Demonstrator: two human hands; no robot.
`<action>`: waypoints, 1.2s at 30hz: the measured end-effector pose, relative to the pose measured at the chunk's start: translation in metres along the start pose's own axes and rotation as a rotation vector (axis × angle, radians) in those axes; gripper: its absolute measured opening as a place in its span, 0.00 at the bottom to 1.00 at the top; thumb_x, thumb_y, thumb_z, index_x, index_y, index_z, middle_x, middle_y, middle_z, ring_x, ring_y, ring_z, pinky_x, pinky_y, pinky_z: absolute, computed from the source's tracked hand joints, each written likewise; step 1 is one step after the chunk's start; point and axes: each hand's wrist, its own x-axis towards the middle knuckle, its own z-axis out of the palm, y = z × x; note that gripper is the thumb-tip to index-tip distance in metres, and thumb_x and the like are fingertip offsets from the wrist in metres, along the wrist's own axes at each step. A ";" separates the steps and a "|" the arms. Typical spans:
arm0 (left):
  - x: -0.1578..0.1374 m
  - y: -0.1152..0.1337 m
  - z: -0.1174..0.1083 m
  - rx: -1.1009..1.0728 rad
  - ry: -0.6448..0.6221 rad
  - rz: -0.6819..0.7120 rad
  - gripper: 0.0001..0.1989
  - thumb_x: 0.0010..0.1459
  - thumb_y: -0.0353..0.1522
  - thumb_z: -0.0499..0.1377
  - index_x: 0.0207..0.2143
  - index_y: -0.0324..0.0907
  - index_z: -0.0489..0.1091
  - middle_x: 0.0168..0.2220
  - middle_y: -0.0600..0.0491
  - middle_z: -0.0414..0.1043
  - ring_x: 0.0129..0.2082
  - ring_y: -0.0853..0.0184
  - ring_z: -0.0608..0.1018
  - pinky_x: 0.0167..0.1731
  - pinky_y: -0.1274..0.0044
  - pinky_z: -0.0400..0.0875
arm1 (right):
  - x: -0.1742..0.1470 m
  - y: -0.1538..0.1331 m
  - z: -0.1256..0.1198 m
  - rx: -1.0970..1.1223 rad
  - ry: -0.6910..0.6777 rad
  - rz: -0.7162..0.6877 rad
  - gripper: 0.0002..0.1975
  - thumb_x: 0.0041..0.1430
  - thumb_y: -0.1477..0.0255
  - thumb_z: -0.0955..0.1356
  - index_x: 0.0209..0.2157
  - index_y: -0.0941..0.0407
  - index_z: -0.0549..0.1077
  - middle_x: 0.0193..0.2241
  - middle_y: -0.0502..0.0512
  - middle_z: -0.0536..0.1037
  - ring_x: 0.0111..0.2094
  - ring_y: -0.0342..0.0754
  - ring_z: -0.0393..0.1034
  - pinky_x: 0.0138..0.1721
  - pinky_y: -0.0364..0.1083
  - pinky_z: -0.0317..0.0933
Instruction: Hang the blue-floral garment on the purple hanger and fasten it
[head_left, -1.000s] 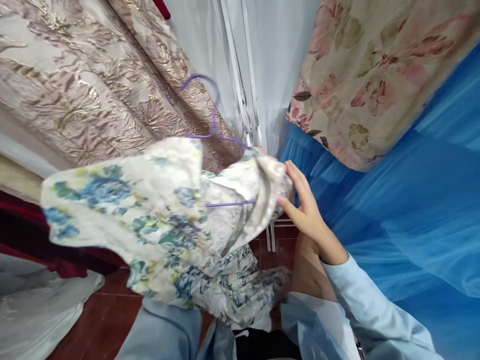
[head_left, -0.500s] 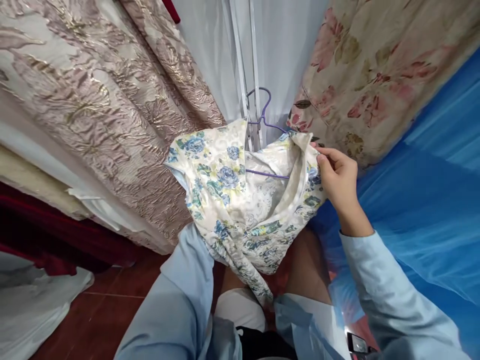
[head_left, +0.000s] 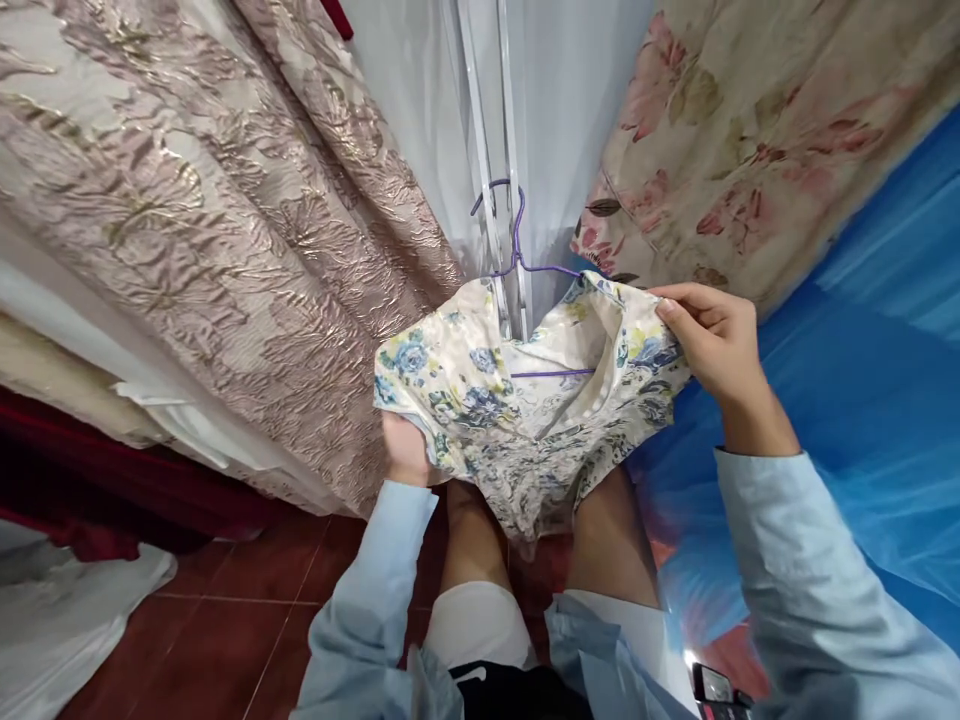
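Right hand [head_left: 720, 335]: thumb and forefinger pinched on the blouse [head_left: 480, 405] at its 2 o'clock edge. Left hand [head_left: 405, 450] at its 8 o'clock, partly under the sleeve; fingers covered, can't tell their state from here. Blouse spread between both hands, over the person's knees. Purple hanger [head_left: 517, 262] in it, hook toward 12. Farther out: brocade [head_left: 247, 230] at 10, flowered cloth [head_left: 750, 150] at 1, blue tulle [head_left: 862, 420] at 3.

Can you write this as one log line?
right hand: pinching blue-flowered garment | left hand: partly hidden by garment | purple hanger: inside garment, hook exposed
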 end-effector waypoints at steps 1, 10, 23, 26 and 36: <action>-0.004 0.000 -0.005 -0.040 0.004 -0.022 0.39 0.62 0.64 0.37 0.55 0.54 0.73 0.55 0.48 0.75 0.59 0.56 0.75 0.58 0.61 0.72 | 0.000 0.002 -0.001 0.003 -0.008 0.013 0.14 0.59 0.57 0.72 0.37 0.52 0.83 0.31 0.55 0.82 0.31 0.52 0.76 0.33 0.50 0.70; -0.036 -0.028 -0.010 0.011 0.238 -0.060 0.20 0.53 0.46 0.69 0.45 0.47 0.77 0.51 0.50 0.79 0.58 0.59 0.77 0.59 0.70 0.71 | -0.096 0.023 0.034 -0.250 0.496 0.051 0.23 0.54 0.61 0.75 0.50 0.54 0.76 0.51 0.61 0.75 0.52 0.60 0.69 0.54 0.59 0.65; -0.048 -0.037 -0.017 0.276 0.257 0.099 0.21 0.62 0.50 0.60 0.44 0.43 0.75 0.43 0.48 0.79 0.44 0.62 0.80 0.45 0.75 0.74 | -0.208 0.042 0.167 0.050 -0.218 0.651 0.18 0.56 0.57 0.72 0.37 0.58 0.77 0.22 0.47 0.71 0.23 0.44 0.61 0.29 0.44 0.56; -0.051 -0.037 -0.017 0.310 0.258 0.093 0.22 0.63 0.50 0.59 0.41 0.40 0.74 0.38 0.49 0.78 0.40 0.63 0.79 0.41 0.77 0.73 | -0.201 0.042 0.177 -0.017 -0.155 0.653 0.17 0.56 0.56 0.71 0.33 0.58 0.77 0.19 0.47 0.69 0.22 0.45 0.61 0.28 0.44 0.54; -0.059 -0.032 -0.010 0.329 0.311 0.198 0.19 0.65 0.45 0.59 0.48 0.38 0.71 0.47 0.44 0.75 0.50 0.62 0.78 0.52 0.73 0.72 | -0.215 0.039 0.186 0.068 -0.051 0.684 0.09 0.53 0.65 0.68 0.27 0.56 0.70 0.16 0.42 0.62 0.20 0.42 0.56 0.27 0.43 0.53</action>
